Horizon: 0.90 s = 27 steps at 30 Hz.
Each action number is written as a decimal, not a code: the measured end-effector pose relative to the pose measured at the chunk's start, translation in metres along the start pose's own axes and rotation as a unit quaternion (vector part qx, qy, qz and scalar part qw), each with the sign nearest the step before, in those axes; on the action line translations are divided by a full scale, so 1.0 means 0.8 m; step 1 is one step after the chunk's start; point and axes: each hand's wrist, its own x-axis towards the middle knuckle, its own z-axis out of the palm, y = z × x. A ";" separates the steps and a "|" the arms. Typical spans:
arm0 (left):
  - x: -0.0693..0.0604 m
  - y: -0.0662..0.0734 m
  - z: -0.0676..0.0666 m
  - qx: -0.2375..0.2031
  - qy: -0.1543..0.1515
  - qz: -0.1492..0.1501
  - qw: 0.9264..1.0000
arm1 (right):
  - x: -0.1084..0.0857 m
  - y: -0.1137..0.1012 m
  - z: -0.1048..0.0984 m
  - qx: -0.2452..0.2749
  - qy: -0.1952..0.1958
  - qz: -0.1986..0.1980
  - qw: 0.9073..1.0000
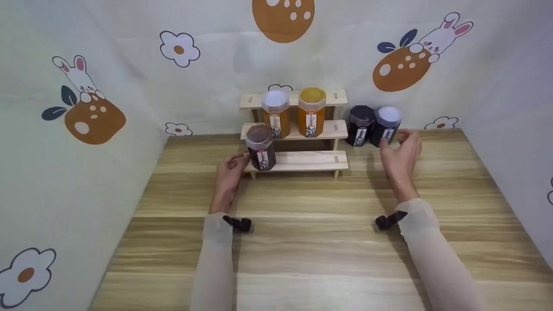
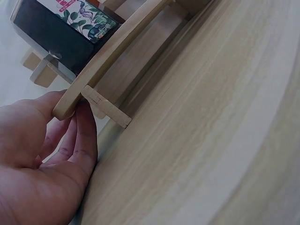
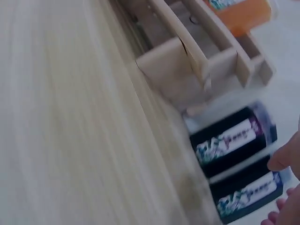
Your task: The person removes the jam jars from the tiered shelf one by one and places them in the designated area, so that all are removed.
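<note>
A three-tier wooden display shelf (image 1: pixel 311 160) stands against the back wall. My left hand (image 1: pixel 230 172) pinches the left end of its lowest board, with thumb above and fingers below in the left wrist view. On that board is a dark jar (image 1: pixel 262 155) with a brownish lid. My right hand (image 1: pixel 402 157) is at a dark jar with a white lid (image 1: pixel 386 127), its thumb in front of the jar and its fingers spread to the right. Beside it stands another dark jar with a dark lid (image 1: pixel 360 127). The right wrist view is blurred.
Two amber jars stand on the middle tier, one with a white lid (image 1: pixel 276 116), the other with a yellow lid (image 1: pixel 312 114). Patterned cloth walls (image 1: pixel 216 86) surround the wood-grain table (image 1: pixel 302 242) at the back and sides.
</note>
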 end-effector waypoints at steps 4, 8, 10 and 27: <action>-0.001 0.003 -0.001 -0.001 0.002 -0.004 1.000 | -0.015 -0.026 0.016 0.035 0.012 -0.083 0.996; -0.002 0.006 -0.001 -0.009 0.002 -0.006 1.000 | -0.037 -0.046 0.035 0.076 -0.014 -0.146 0.986; -0.002 0.006 0.000 -0.011 0.003 -0.005 1.000 | -0.052 -0.055 0.045 0.083 -0.035 -0.163 0.982; -0.002 0.004 0.000 -0.016 -0.006 -0.004 1.000 | -0.149 -0.113 0.136 0.145 -0.187 -0.214 0.948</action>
